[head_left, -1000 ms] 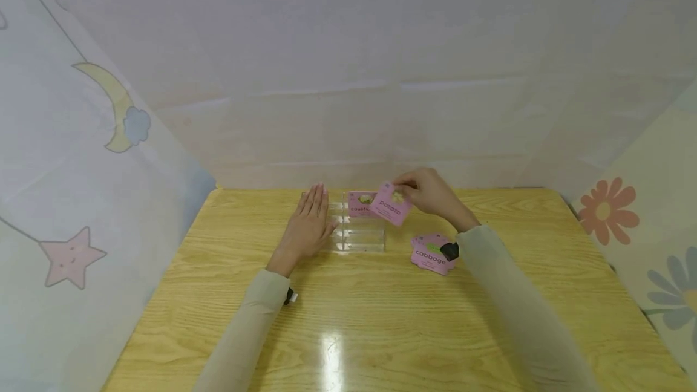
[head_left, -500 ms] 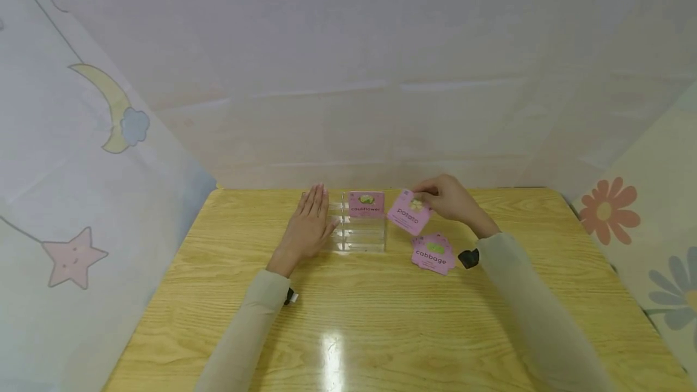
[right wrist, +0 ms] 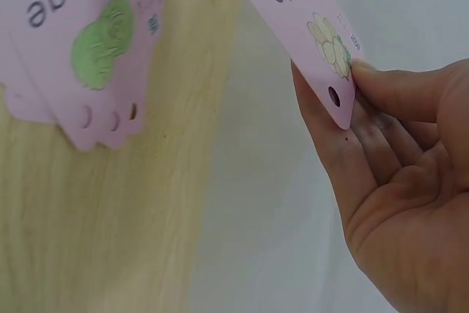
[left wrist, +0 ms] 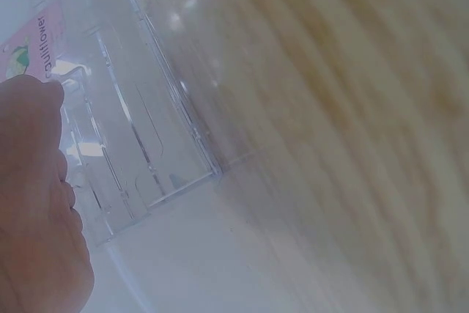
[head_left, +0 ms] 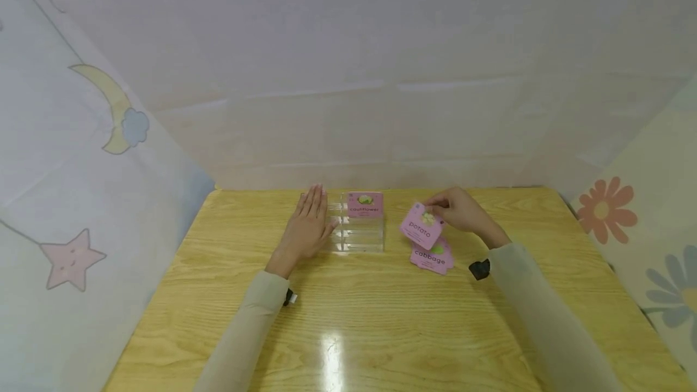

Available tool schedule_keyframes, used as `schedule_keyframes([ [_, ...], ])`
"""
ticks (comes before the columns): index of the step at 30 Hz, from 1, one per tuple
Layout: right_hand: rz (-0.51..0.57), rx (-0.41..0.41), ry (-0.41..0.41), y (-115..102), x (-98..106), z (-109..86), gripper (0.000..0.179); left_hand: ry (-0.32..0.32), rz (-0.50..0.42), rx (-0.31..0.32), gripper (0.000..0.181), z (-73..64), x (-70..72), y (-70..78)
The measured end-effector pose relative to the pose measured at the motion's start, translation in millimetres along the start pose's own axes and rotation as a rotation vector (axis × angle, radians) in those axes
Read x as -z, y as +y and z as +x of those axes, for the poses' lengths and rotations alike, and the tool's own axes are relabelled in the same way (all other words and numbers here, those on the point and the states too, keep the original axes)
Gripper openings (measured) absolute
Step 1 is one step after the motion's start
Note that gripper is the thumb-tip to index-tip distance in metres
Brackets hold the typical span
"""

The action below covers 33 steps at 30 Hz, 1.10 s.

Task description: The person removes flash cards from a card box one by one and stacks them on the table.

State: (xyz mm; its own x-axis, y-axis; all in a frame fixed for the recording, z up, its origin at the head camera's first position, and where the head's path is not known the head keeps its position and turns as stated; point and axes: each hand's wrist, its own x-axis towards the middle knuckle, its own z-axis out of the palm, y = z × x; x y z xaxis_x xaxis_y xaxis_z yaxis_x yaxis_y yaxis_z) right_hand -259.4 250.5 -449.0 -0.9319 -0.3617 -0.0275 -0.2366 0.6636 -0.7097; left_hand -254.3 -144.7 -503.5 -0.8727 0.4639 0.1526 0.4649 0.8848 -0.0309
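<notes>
Between thumb and fingers, my right hand [head_left: 461, 212] pinches a pink potato flashcard [head_left: 418, 233] by its upper right corner. In the right wrist view the thumb presses the card's printed face near a punched hole, the fingers behind it. Below, a fanned stack of pink flashcards [head_left: 432, 263] lies on the table, "cabbage" on top; the potato card overlaps it in the head view. My left hand [head_left: 307, 225] rests with straight fingers along the left side of a clear plastic tiered card holder [head_left: 363, 238]. A cauliflower flashcard [head_left: 365, 205] stands in the holder's rear right slot.
The wooden table [head_left: 348, 313] reaches back to a pale cloth backdrop [head_left: 348, 138]. Printed cloth walls with a moon, star and flowers flank it on both sides. A black wrist device [head_left: 480, 269] sits by the right cuff.
My right hand has moved right and toward me with the potato card, away from the holder to over the card stack. The cauliflower card is now fully visible. The left hand has stayed put.
</notes>
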Motion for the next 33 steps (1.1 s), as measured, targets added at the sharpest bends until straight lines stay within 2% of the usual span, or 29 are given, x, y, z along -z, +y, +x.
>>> schedule_keyframes([
  [11, -0.031, -0.037, -0.031, 19.6, -6.8, -7.4, 0.028, 0.004, 0.023, -0.011, 0.081, 0.0, -0.4, -0.6],
  [18, 0.022, -0.081, -0.066, 28.0, -11.2, -10.8, 0.028, -0.007, 0.016, -0.016, 0.081, 0.0, 1.1, -0.9],
  [25, 0.042, -0.077, -0.088, 35.2, -14.3, -15.1, 0.027, 0.006, 0.039, -0.019, 0.081, 0.1, 0.2, -1.1],
  [33, 0.063, -0.080, -0.122, 44.8, -16.2, -18.6, 0.027, 0.010, 0.019, -0.014, 0.080, 0.7, 0.5, -0.6],
])
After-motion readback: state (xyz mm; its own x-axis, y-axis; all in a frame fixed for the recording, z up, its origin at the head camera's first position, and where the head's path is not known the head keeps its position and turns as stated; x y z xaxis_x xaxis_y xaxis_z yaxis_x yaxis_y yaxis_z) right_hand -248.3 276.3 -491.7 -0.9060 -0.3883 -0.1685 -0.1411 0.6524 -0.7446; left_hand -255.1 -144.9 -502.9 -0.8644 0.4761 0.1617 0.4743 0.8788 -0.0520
